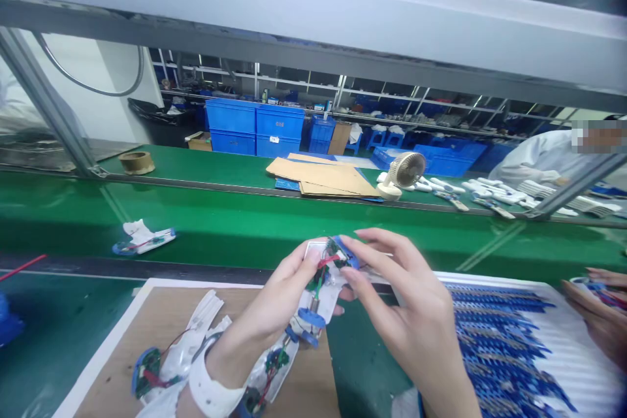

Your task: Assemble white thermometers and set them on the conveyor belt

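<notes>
In front of me my left hand (281,290) grips a white plastic housing (334,294) that carries a green circuit board, red and green wires and a small motor. My right hand (414,304) has its thumb and forefinger closed on the blue end piece (347,252) at the housing's top. Some of the right fingers are hidden behind the part. Beneath my left arm, similar opened assemblies (151,372) with blue ends and red wires lie on a brown board (112,353). A white band circles my left wrist.
To the right stands a white tray (578,366) with rows of blue parts (499,339); another person's hands (597,313) work beside it. One assembly (144,238) lies on the green belt (220,225). Behind are cardboard sheets (323,176), a small fan (404,173) and a tape roll (136,162).
</notes>
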Available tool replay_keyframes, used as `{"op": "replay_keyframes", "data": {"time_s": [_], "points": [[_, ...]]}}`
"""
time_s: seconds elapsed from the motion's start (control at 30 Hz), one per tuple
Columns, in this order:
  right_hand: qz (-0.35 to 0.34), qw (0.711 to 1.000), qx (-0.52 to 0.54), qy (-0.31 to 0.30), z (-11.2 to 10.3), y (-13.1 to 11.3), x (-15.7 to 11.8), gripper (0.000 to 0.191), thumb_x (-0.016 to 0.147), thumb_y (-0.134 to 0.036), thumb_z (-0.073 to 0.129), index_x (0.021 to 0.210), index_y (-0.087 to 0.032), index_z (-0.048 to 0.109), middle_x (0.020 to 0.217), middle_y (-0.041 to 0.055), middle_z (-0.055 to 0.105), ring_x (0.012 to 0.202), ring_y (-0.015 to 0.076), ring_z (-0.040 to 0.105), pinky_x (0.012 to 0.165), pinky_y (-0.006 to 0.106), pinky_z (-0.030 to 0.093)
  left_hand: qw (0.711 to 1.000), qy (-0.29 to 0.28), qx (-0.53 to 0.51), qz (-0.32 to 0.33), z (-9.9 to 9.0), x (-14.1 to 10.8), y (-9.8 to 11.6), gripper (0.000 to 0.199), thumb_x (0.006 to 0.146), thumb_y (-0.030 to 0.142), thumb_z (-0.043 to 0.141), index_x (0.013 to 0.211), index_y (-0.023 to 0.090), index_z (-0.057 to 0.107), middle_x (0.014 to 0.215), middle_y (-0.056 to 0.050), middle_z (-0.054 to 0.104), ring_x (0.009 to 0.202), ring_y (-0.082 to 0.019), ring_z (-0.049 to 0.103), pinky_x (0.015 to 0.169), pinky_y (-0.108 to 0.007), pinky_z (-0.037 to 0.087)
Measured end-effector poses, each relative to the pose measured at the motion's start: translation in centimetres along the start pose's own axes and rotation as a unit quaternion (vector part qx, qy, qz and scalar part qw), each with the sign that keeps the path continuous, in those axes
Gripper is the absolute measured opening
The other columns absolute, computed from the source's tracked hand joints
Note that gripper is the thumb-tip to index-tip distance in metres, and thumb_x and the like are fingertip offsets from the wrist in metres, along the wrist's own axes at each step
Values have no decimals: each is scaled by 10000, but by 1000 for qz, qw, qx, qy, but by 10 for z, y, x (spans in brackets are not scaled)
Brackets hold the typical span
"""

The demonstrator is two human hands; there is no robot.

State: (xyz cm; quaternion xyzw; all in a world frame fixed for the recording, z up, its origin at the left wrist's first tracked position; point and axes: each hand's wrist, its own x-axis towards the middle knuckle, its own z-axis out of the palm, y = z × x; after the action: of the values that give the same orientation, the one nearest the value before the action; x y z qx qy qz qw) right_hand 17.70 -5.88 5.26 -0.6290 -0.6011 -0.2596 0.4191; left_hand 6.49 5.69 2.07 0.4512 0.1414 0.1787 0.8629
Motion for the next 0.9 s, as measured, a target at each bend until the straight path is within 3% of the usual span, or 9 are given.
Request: {"op": "replay_keyframes", "data": {"time_s": [0.17,0.27,0.4,0.57,0.63,0.73,0.8,0.9], "points": [[24,999,0,41,-3,-12,-4,157,911,-200,650,1059,-158,683,843,-1,741,687,71,688,675,112,570,999,-22,43,10,7,-10,7,564,888,607,609,1328,274,493,847,7,710,590,-101,659,554,-181,569],[-3,999,9,52,-6,-13,-4,169,889,-103,649,1024,-199,682,869,-29,752,742,81,709,719,130,588,995,-51,81,9,9,-15,11,537,928,646,495,1298,258,474,707,25,682,561,-88,635,547,-143,536],[-31,996,84,26,-7,-4,-4,268,866,-34,651,1067,-211,671,1008,-31,745,887,80,713,832,137,590,991,-75,109,26,8,-16,12,704,841,814,355,1151,208,534,672,3,672,552,-96,634,525,-151,534],[-126,986,111,12,-6,6,-4,385,845,61,607,1151,-166,656,1109,-2,731,1044,86,683,948,175,564,980,-107,131,104,5,-20,9,560,814,706,619,1062,218,502,727,24,632,572,-95,640,504,-141,503],[-138,982,126,9,-9,5,-5,453,829,79,607,1208,-168,636,1130,1,725,1085,103,671,968,210,564,970,-110,173,130,4,-24,12,485,861,649,612,1089,229,529,765,22,626,645,-115,657,565,-173,524],[-58,984,169,-5,-14,2,-6,475,873,-127,695,1325,-196,565,1220,32,688,1102,147,667,895,244,598,920,-96,300,234,5,-30,16,359,942,567,548,1145,272,578,896,9,664,813,-138,657,750,-221,528],[-32,990,139,-16,-16,2,-5,448,895,-321,699,1304,-187,575,1225,63,681,1093,171,667,839,257,605,886,-84,349,291,5,-30,16,320,971,534,513,1181,301,579,1033,8,668,879,-136,652,825,-220,511],[-90,995,52,-12,-17,3,-1,343,925,-404,644,1153,-148,635,1077,77,723,1046,168,667,850,283,569,888,-68,324,319,6,-28,12,337,984,542,474,1213,311,562,1093,5,658,853,-126,660,785,-197,527]]}}
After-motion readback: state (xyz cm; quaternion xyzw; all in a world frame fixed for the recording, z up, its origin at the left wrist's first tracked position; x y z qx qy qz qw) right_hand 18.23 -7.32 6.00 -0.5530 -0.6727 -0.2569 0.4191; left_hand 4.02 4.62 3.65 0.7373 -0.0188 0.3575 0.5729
